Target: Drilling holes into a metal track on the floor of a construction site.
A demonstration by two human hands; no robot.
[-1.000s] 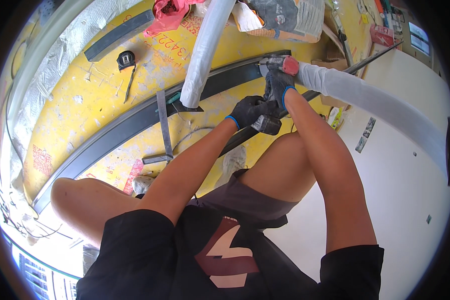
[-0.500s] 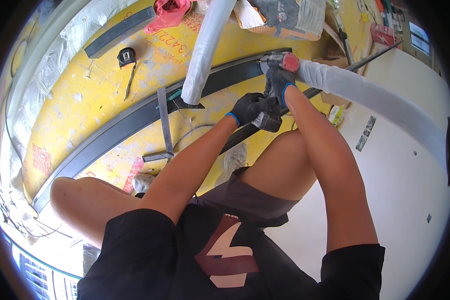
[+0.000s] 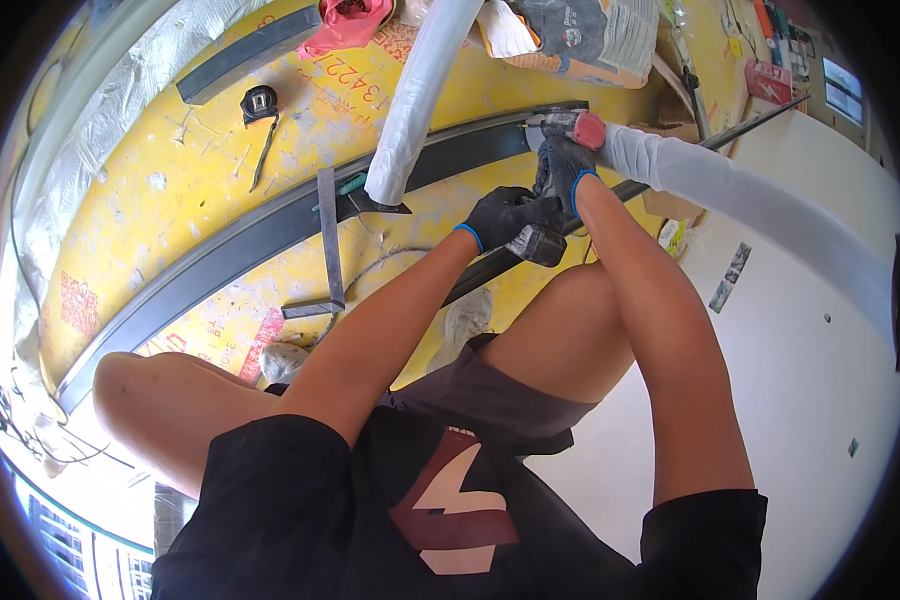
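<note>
A cordless drill [image 3: 587, 131] with a red rear end lies against the far right end of a long dark metal profile [image 3: 260, 232]. Its bit points left, toward the profile. My right hand [image 3: 564, 168], in a dark glove with a blue cuff, is closed around the drill's grip. My left hand [image 3: 502, 216], gloved the same way, is closed on the lower grip, just above the black battery [image 3: 537, 246]. The exact contact of the bit is too small to make out. A metal square [image 3: 330, 240] leans across the profile, left of my hands.
A white wrapped tube [image 3: 420, 105] crosses over the profile; another wrapped tube [image 3: 750, 190] runs off to the right. A tape measure [image 3: 258, 104], a short dark bar [image 3: 245, 60], a pink bag [image 3: 345, 28] and a sack [image 3: 580, 40] lie farther off on the yellow sheet [image 3: 150, 190].
Both hands keep their hold on the drill with almost no movement. The whole view has shifted slightly.
</note>
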